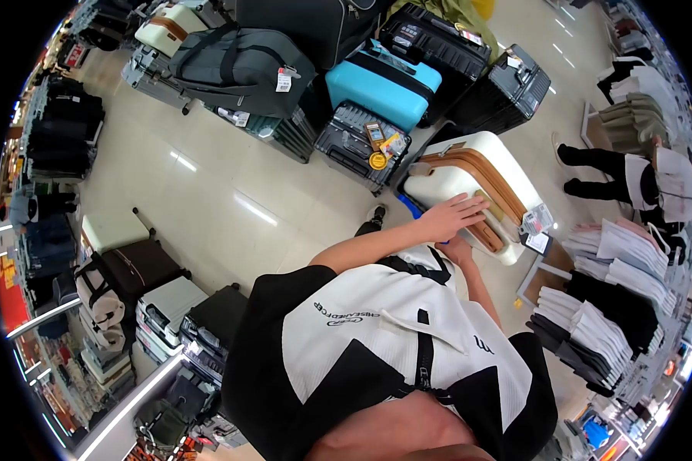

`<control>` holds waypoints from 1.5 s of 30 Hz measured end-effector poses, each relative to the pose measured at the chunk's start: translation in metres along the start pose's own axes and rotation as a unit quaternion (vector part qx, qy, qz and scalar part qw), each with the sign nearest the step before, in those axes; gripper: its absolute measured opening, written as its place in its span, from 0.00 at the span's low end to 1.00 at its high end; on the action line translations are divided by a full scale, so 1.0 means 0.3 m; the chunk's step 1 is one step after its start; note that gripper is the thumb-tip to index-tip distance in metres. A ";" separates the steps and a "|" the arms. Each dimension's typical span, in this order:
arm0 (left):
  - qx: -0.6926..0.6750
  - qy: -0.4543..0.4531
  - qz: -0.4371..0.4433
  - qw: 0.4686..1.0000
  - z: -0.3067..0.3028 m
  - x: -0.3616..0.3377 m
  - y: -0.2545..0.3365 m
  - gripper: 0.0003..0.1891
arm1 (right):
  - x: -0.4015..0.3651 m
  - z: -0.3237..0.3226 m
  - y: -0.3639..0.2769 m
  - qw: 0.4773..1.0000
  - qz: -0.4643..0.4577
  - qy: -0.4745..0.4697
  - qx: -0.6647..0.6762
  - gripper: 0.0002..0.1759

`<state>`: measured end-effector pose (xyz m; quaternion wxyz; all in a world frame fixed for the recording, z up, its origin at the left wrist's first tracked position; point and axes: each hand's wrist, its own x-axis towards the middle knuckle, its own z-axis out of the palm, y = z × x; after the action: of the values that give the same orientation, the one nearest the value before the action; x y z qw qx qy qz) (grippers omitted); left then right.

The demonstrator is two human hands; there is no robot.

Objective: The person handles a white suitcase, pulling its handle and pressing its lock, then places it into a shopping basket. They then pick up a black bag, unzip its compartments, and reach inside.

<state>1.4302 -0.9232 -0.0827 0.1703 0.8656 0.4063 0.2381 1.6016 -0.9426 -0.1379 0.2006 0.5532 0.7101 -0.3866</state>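
Note:
A white suitcase (511, 165) with brown trim stands in front of me, tilted in view. My left hand (455, 217) lies on its near side, over the brown and tan panel, fingers stretched out. Half covered by my left wrist, my right hand (458, 249) is curled close to the suitcase's lower edge. A blue strip (409, 205) runs under my left forearm, and a bit of blue shows at the right hand's fingers. What kind of thing it is, I cannot make out. Clear wrap and a tag (538, 243) hang from the suitcase's right end.
Beyond stand a turquoise suitcase (384, 83), a dark grey suitcase (354, 146) with tags, and a grey duffel bag (242, 65) on another case. Folded clothes (615, 269) fill a display at right, near another person (661, 180). More luggage (169, 307) stands at lower left.

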 end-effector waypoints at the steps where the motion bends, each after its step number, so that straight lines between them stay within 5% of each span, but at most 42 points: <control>1: 0.002 -0.001 -0.003 1.000 0.001 -0.015 0.023 0.33 | -0.032 -0.007 -0.010 1.000 0.008 -0.014 -0.009 0.32; 13: 0.054 0.005 -0.067 0.996 0.039 -0.168 0.272 0.38 | -0.235 0.190 0.027 0.998 -0.014 0.009 -0.056 0.32; 26: 0.089 0.036 -0.114 0.989 0.043 -0.333 0.473 0.28 | -0.339 0.462 0.016 0.990 -0.118 0.079 -0.008 0.26; 38: 0.137 0.072 -0.161 0.975 0.092 -0.622 0.794 0.31 | -0.534 0.623 0.074 0.974 -0.187 -0.088 -0.094 0.33; 45: 0.142 0.112 -0.187 0.966 0.176 -0.767 0.975 0.30 | -0.672 0.786 0.166 0.958 -0.271 -0.023 -0.092 0.30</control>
<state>1.5132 -1.2880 -0.0467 0.0402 0.7573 0.6070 0.2375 1.6768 -1.2471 -0.1569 0.1541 0.3100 0.8612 -0.3721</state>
